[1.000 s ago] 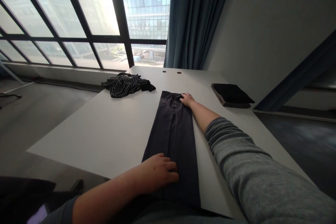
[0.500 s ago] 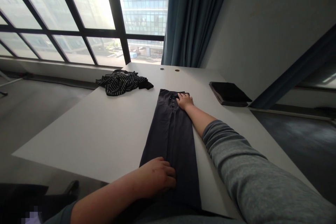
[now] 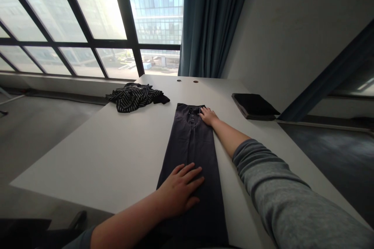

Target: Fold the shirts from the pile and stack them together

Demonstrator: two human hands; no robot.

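Dark grey trousers (image 3: pixel 189 144) lie lengthwise on the white table (image 3: pixel 117 151), waistband at the far end and legs running toward me. Small round metal fastenings show in a column below the waistband. My left hand (image 3: pixel 179 190) rests flat on the leg part, fingers spread. At the waistband's right corner lies my right hand (image 3: pixel 208 116), its fingers stretched over the cloth edge. Neither hand grips the fabric. The near end of the legs runs out of view at the bottom.
A crumpled black-and-white striped garment (image 3: pixel 136 96) lies at the table's far left. Folded dark clothes (image 3: pixel 254 106) are stacked by the right edge. Two round cable holes sit near the back edge. Beyond are windows and a blue curtain (image 3: pixel 207 23).
My left hand has gone from curled fingers to spread ones, a little farther up the leg. My right hand has shifted slightly right at the waistband. The view has tilted slightly.
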